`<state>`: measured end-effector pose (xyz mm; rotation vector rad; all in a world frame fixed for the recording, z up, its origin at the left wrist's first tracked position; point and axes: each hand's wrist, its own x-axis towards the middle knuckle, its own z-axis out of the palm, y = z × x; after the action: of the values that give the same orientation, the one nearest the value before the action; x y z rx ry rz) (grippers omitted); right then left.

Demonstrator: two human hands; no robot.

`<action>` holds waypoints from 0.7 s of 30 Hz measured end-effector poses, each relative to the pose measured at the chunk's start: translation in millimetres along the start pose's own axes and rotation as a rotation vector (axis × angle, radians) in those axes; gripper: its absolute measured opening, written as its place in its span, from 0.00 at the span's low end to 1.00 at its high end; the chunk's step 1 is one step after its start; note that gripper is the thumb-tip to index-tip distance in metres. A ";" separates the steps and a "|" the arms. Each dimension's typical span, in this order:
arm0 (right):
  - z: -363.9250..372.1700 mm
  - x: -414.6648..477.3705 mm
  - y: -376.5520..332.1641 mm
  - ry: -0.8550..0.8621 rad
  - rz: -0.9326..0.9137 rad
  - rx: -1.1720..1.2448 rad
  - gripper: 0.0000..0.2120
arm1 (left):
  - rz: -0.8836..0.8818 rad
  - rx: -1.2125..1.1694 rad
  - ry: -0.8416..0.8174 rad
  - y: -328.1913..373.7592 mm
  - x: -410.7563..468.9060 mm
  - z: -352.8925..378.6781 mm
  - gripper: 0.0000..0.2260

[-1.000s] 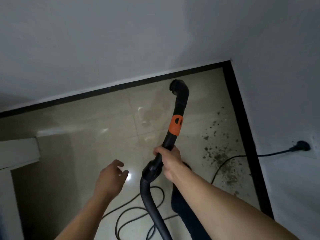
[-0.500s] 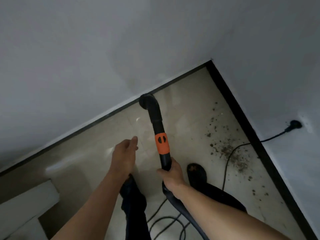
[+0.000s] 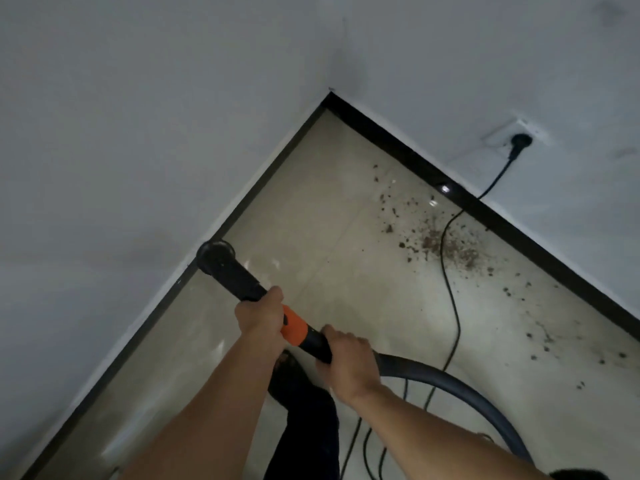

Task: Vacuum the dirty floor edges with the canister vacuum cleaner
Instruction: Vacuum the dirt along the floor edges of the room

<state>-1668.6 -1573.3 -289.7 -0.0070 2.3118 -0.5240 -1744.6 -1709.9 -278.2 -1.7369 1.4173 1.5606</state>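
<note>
I hold a black vacuum wand (image 3: pixel 239 275) with an orange collar (image 3: pixel 294 330). My left hand (image 3: pixel 259 315) grips the wand just above the collar. My right hand (image 3: pixel 349 362) grips it below the collar, where the grey hose (image 3: pixel 460 386) curves away to the right. The wand's round open end (image 3: pixel 215 255) points toward the left baseboard. A patch of dark dirt (image 3: pixel 446 245) lies on the beige tile floor (image 3: pixel 339 237) along the right baseboard, with more specks trailing to the lower right. The canister is out of view.
Two white walls meet in a corner (image 3: pixel 329 95) with black baseboards. A black power cord (image 3: pixel 453 306) runs from a wall socket plug (image 3: pixel 519 142) across the dirt down to coils on the floor. My dark trouser leg and shoe (image 3: pixel 298 386) stand beneath my hands.
My left hand has closed around the wand above the orange collar. The view swung so the corner is now centred, and the wand tilted toward the left baseboard.
</note>
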 end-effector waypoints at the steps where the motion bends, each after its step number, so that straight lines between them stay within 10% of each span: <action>1: -3.6 -1.3 9.6 -0.027 -0.016 -0.014 0.09 | 0.003 -0.012 -0.011 -3.8 1.7 3.8 0.07; 11: 47.2 25.3 157.7 -0.100 0.100 0.009 0.09 | -0.034 0.056 -0.170 -71.3 71.3 108.1 0.05; 21: 128.1 54.0 260.9 -0.083 0.207 -0.159 0.10 | -0.096 0.352 -0.236 -191.7 150.1 180.2 0.24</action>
<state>-1581.1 -1390.0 -504.6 0.1296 2.2352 -0.2301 -1689.2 -1545.7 -526.6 -1.3476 1.3710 1.3211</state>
